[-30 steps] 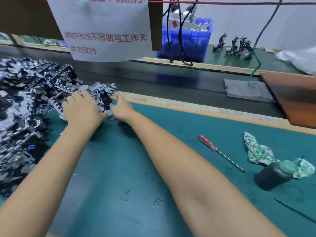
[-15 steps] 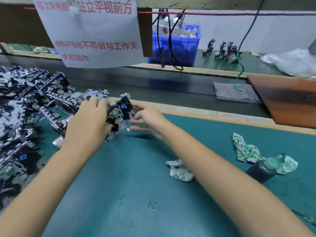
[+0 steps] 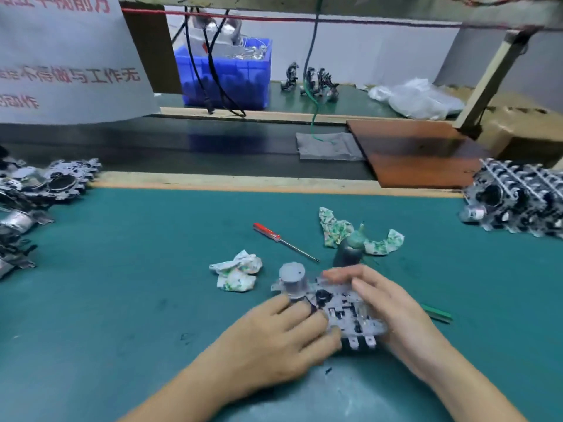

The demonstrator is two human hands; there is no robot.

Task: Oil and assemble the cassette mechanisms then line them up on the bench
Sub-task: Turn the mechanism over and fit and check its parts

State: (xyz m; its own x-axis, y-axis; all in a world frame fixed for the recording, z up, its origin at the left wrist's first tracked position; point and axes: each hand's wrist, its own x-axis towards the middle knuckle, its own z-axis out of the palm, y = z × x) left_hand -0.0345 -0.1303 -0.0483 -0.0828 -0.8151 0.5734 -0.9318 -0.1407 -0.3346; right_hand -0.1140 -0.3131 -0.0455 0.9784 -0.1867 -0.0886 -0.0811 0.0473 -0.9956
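Note:
One grey cassette mechanism (image 3: pixel 341 309) with a round silver motor lies on the green bench mat (image 3: pixel 137 269) in front of me. My left hand (image 3: pixel 274 339) grips its left side, fingers curled over the near edge. My right hand (image 3: pixel 384 303) holds its right side, fingers laid across the top. A dark oil bottle (image 3: pixel 347 254) with a green cap stands just beyond. A heap of loose mechanisms (image 3: pixel 39 184) lies at the far left. A neat row of mechanisms (image 3: pixel 518 202) stands at the far right.
A red-handled screwdriver (image 3: pixel 283 240) lies past the mechanism. Crumpled printed rags sit to its left (image 3: pixel 237 271) and around the bottle (image 3: pixel 384 242). A green stick (image 3: pixel 437 313) lies beside my right hand. A brown board (image 3: pixel 420 150) and blue bin (image 3: pixel 225 74) lie beyond the conveyor.
Both hands carried one mechanism from the heap at the left to the mat in front of me, near the oil bottle. The view swung right, bringing the lined-up row into sight.

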